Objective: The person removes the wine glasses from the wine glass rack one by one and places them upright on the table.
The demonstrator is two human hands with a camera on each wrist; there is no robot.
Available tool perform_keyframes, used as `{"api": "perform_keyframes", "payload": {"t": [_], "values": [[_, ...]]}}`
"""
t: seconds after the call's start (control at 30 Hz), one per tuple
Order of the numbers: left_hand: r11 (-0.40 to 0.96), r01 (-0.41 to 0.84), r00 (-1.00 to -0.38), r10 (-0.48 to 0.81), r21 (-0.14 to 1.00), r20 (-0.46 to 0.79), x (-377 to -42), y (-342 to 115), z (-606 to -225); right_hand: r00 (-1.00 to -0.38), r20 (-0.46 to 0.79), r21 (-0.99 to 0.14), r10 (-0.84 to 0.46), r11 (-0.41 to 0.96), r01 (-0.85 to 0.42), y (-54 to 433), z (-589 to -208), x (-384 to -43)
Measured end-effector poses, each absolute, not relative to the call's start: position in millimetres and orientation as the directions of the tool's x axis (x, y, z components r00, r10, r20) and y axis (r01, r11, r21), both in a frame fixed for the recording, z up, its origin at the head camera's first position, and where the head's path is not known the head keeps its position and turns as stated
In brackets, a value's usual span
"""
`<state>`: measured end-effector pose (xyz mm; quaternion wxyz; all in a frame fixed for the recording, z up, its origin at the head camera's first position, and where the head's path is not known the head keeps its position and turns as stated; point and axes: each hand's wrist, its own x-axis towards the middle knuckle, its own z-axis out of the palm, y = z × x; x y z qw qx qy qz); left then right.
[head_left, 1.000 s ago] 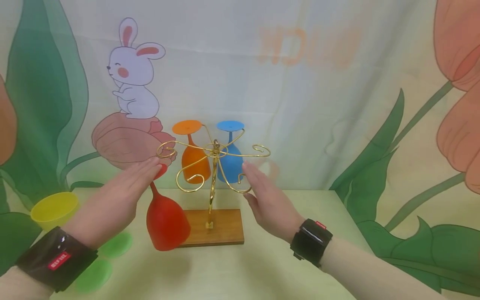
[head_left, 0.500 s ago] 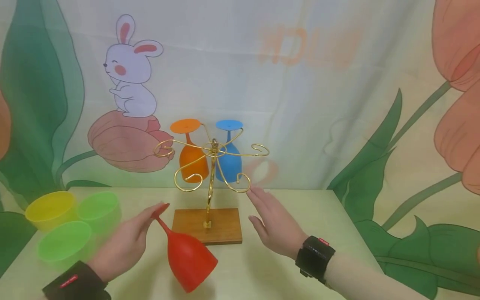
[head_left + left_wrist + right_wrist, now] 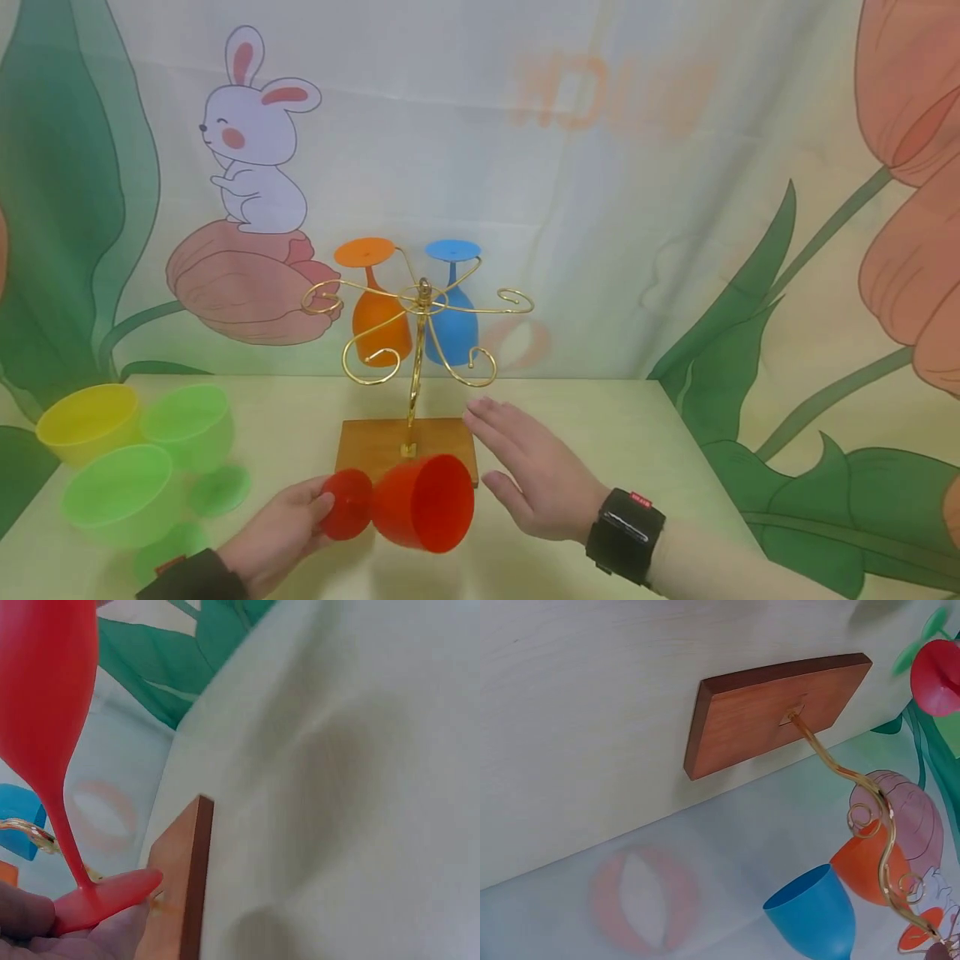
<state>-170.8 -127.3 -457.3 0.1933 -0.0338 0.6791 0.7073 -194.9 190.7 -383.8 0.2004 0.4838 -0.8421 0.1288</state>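
Note:
My left hand (image 3: pixel 281 527) pinches the foot of a red goblet (image 3: pixel 435 504) between thumb and fingers. The goblet lies sideways in the air, its mouth turned to the right and toward me, in front of the rack's wooden base (image 3: pixel 360 442). In the left wrist view the thumb and fingers grip the edge of the goblet's foot (image 3: pixel 112 896). My right hand (image 3: pixel 536 475) holds nothing, fingers extended, to the right of the goblet and base. Behind stands a gold wire rack (image 3: pixel 415 367) with curled arms. An orange goblet (image 3: pixel 381 329) and a blue goblet (image 3: pixel 453 325) hang upside down from its rear arms.
At the left of the table (image 3: pixel 600 433) stand a yellow goblet (image 3: pixel 86 425) and two green goblets, one farther back (image 3: pixel 191 425), the other nearer (image 3: pixel 120 496). A printed curtain (image 3: pixel 585 208) hangs behind the table.
My left hand has come down from beside the rack with the red goblet, which has tipped from mouth-down to sideways. My right hand has lowered away from the rack's arm.

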Motion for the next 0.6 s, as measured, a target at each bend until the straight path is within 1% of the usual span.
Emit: {"api": "perform_keyframes", "payload": {"t": [0.07, 0.13, 0.23, 0.33, 0.43, 0.6], "values": [[-0.035, -0.386, -0.9, 0.236, 0.922, -0.367, -169, -124, -459, -0.405, 0.469, -0.01, -0.785, 0.454, -0.891, 188, -383, -193], [-0.06, -0.427, -0.877, 0.273, 0.902, -0.397, -168, -122, -459, -0.36, 0.474, 0.007, -0.804, 0.412, -0.911, 186, -383, -192], [-0.088, -0.459, -0.854, 0.316, 0.884, -0.412, -165, -118, -458, -0.318, 0.463, 0.031, -0.827, 0.373, -0.927, 183, -383, -190], [-0.089, -0.483, -0.84, 0.329, 0.871, -0.432, -165, -114, -454, -0.293, 0.45, 0.046, -0.844, 0.349, -0.936, 180, -383, -189], [-0.08, -0.491, -0.833, 0.336, 0.868, -0.44, -164, -113, -450, -0.284, 0.436, 0.05, -0.854, 0.338, -0.94, 177, -383, -189], [-0.081, -0.467, -0.841, 0.35, 0.881, -0.413, -162, -112, -447, -0.271, 0.427, 0.065, -0.863, 0.328, -0.942, 175, -385, -191]]}}
